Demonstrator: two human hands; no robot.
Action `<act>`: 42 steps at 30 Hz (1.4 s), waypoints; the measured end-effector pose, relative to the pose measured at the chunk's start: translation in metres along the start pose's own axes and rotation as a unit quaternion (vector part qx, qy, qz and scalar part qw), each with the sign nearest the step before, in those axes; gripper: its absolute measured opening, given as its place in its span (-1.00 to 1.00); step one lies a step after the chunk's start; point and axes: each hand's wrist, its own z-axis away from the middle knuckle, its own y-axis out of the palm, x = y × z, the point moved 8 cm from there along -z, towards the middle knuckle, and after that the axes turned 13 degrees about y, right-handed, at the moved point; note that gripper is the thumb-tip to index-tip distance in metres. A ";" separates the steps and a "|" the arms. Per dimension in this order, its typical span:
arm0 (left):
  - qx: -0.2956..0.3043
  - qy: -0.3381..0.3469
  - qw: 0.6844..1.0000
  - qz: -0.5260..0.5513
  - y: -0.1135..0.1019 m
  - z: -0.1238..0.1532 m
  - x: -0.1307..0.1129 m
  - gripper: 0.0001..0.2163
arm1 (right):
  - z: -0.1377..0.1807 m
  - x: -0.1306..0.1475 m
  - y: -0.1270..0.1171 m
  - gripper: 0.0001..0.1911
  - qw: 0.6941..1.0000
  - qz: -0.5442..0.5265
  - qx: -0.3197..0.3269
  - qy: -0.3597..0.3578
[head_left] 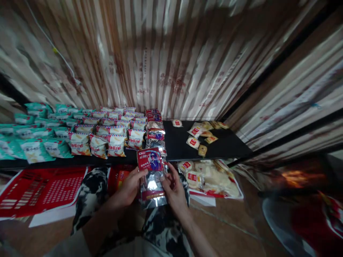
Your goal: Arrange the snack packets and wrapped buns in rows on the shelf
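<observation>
Both hands are on the red and silver packet (151,180), and it's upright, print facing the wearer, above the lap and in front of the black shelf (175,146). The left hand (130,185) pinches its left edge, thumb on the front; the right hand (175,189) grips the other side, thumb pressed over the foil. The remaining fingers are partly hidden, and whether a second packet sits behind this one, nobody can tell from here.

Here's the danger: that foil looks slick, and a loosened thumb could let it slide towards the patterned trousers (93,192) or the floor. Squeeze too hard and it may crease.

Look just beyond its top edge! The column of matching packets (154,125) leans back in line, and a careless push there could make it slump. Tight on its left stand the white snack bags (116,144), close to the shelf's front edge; a stray knuckle might tip one over towards the red basket (63,189) below. On the right, the loose small packs (193,142) lie scattered, so a sweeping sleeve could scatter them further.
</observation>
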 end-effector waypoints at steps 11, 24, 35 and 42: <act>0.006 0.068 0.997 -0.038 0.049 -0.041 -0.016 -0.37 | -0.038 0.046 -0.035 -0.49 0.986 0.098 -0.110 -0.080; -0.032 0.116 0.989 -0.083 0.052 -0.103 -0.018 -0.52 | -0.141 0.076 -0.020 -0.63 0.961 0.180 -0.124 -0.172; -0.065 0.279 0.924 -0.253 0.043 -0.129 -0.030 -0.72 | -0.176 0.087 0.009 -0.66 0.890 0.343 -0.177 -0.242; -0.055 0.332 0.870 -0.361 0.034 -0.129 -0.027 -0.65 | -0.178 0.076 0.014 -0.67 0.866 0.391 -0.192 -0.246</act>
